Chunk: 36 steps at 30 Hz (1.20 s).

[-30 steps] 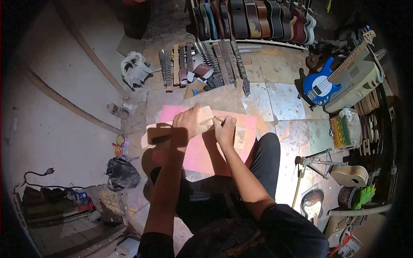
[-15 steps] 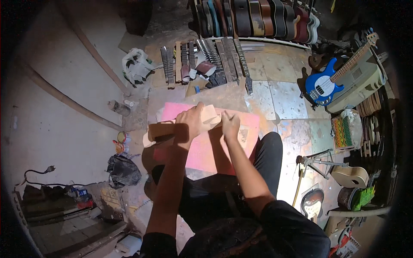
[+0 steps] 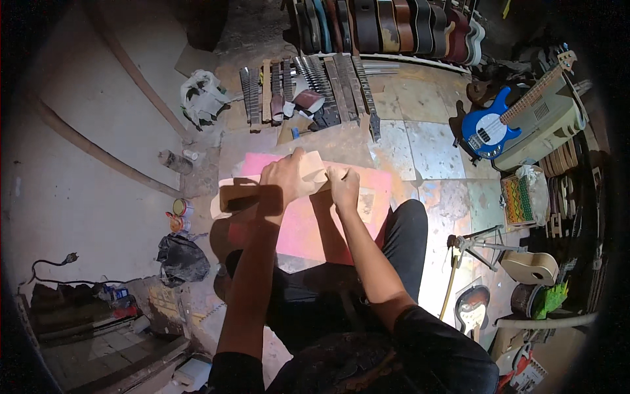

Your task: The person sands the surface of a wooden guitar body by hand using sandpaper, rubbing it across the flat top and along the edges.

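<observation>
My left hand is wrapped over a pale wooden piece, which extends left beneath it into shadow. My right hand is closed at the right end of this piece, fingers bent; whatever sits between its fingertips is too small to make out. Both hands are over a pink board resting at my knees. Behind the board lies a bare, dusty sheet.
Several fretted necks lie beyond, below racked guitar bodies. A blue bass leans at right, above a metal stand and a sunburst guitar body. Paint cans and a black bag are at left.
My right hand has shifted slightly right, then back left along the wooden piece's end. My left hand keeps its hold. The whole view has moved a little.
</observation>
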Motion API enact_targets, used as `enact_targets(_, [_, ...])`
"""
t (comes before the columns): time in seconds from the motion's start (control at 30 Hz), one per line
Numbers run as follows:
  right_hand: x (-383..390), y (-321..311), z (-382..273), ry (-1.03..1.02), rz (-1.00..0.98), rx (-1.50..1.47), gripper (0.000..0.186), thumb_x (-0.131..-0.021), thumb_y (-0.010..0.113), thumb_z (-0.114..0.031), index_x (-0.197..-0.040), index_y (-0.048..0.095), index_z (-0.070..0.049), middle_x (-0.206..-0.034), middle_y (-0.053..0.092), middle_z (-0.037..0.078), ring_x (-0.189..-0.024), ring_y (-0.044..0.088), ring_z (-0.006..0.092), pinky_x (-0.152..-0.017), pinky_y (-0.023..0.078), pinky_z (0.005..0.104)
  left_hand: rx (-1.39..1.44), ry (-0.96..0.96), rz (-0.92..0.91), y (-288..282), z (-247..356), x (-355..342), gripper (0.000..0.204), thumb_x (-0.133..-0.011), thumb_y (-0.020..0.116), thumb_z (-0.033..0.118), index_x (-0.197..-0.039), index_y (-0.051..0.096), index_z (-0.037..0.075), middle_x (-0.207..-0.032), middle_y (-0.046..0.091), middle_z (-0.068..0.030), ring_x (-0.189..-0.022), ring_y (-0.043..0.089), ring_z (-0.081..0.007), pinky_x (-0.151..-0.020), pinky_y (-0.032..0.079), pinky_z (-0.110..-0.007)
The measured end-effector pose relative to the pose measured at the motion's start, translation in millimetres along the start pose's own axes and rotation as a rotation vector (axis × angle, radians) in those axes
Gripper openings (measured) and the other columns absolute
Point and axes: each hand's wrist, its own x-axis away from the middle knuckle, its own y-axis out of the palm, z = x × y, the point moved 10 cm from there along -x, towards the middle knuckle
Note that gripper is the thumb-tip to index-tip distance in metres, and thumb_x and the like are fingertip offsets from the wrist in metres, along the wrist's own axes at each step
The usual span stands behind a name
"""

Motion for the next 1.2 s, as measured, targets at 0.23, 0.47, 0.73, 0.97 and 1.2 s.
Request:
enact_targets(0.23, [26.3,-11.2,-54.1,-0.156,-0.170,0.085,0.031,-0.093,0.069,-0.021,-0.088,0.054,0.005,-0.093,0.053,0.025,-0.089,0.052,0.0428,-0.081,0.043,0.0494,-0.002,-0.055,-0.068,5.7,-3.8,3.7,0.063,-0.070,0.080,0.049,-0.112,0.056,0.007,-0.094,0.073,-0.0201,-0.088,0.072,-0.0413,-0.077,0.056,-0.053])
enact_targets(0.47, [24.4,-6.1,-65.6,-0.313,-0.189,-0.008,0.025,-0.090,0.069,-0.015,-0.088,0.055,0.005,-0.091,0.055,0.025,-0.089,0.053,0.0425,-0.081,0.044,0.0478,-0.016,-0.039,-0.039,3.7,-3.0,3.6,0.064,-0.070,0.079,0.049,-0.113,0.057,0.007,-0.096,0.073,-0.0198,-0.090,0.071,-0.0408,-0.077,0.057,-0.051])
enact_targets(0.73, [22.2,-11.2,-54.7,-0.155,-0.257,-0.038,0.026,-0.083,0.075,-0.013,-0.083,0.056,0.004,-0.088,0.058,0.025,-0.085,0.057,0.0417,-0.077,0.047,0.0489,0.027,-0.018,0.008,4.1,3.4,8.1,0.056,-0.069,0.083,0.039,-0.107,0.057,0.009,-0.094,0.073,-0.0186,-0.087,0.072,-0.0391,-0.074,0.056,-0.051])
enact_targets(0.97, [10.0,-8.3,-60.0,-0.203,-0.173,0.026,0.032,-0.084,0.078,-0.016,-0.083,0.054,0.004,-0.087,0.056,0.021,-0.087,0.056,0.0379,-0.079,0.046,0.0462,0.004,-0.008,-0.030,7.9,2.3,5.3,0.067,-0.069,0.079,0.050,-0.116,0.058,0.007,-0.094,0.073,-0.0205,-0.087,0.071,-0.0409,-0.076,0.056,-0.051])
enact_targets(1.2, [7.1,-10.4,-77.6,-0.159,-0.187,-0.027,0.032,-0.085,0.075,-0.019,-0.083,0.054,0.006,-0.088,0.056,0.024,-0.086,0.055,0.0411,-0.079,0.046,0.0474,0.001,-0.027,-0.041,4.6,1.7,2.6,0.067,-0.069,0.080,0.047,-0.118,0.057,0.007,-0.095,0.073,-0.0208,-0.088,0.071,-0.0410,-0.076,0.056,-0.051])
